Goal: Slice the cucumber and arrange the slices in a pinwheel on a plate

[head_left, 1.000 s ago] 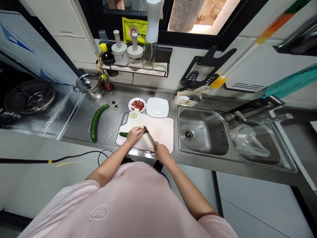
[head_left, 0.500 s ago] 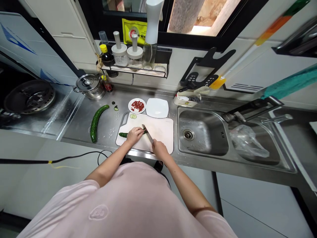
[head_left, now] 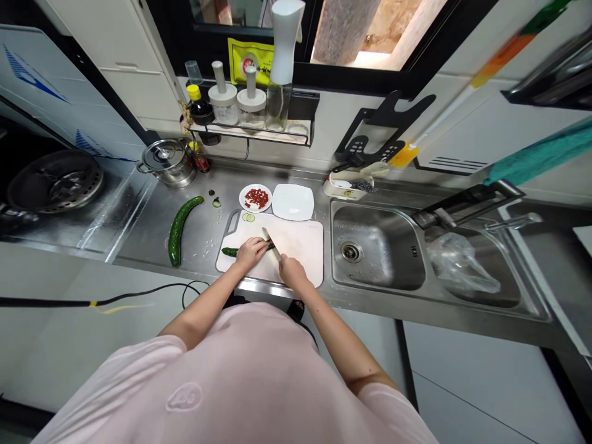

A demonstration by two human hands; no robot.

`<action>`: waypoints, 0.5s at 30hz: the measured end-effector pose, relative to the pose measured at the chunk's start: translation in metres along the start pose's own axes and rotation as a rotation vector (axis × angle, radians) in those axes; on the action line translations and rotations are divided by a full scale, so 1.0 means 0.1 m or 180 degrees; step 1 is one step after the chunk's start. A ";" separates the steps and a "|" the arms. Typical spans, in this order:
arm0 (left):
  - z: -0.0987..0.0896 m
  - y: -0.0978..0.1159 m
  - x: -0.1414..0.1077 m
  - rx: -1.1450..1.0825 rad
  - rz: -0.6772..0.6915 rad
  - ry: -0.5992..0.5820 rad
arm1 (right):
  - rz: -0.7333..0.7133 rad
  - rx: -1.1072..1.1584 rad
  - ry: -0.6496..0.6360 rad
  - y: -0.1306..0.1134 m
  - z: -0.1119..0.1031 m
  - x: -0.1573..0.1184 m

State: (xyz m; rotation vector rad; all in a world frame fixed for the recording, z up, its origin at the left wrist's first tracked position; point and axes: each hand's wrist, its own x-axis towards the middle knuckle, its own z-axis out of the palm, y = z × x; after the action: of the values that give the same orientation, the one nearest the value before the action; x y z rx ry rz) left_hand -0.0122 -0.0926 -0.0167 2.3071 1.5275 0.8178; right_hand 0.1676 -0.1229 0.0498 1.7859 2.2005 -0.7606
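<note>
while a whole cucumber waits left of centre on the steel counter, your left hand presses down on the cucumber piece on the white cutting board at mid-frame, pinning it so it can't roll. just right, your right hand is closed round the knife, blade angled across the piece beside your fingertips.

Steel counter — dark window above
</note>
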 end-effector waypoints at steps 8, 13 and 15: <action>0.00 0.00 0.00 -0.0059 -0.0020 0.0024 | 0.0049 -0.0036 -0.0217 0.14 0.04 -0.25; 0.00 0.01 0.00 -0.0071 -0.0026 0.0013 | 0.0006 -0.0008 -0.0219 0.14 0.04 -0.24; 0.00 0.01 0.01 -0.0064 -0.0020 0.0002 | -0.0005 -0.0003 -0.0178 0.11 0.03 -0.19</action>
State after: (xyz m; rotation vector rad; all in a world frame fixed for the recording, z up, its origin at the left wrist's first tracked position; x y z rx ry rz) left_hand -0.0114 -0.0922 -0.0164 2.2869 1.5192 0.8286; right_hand 0.1824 -0.1394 0.0532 1.7408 2.1666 -0.7998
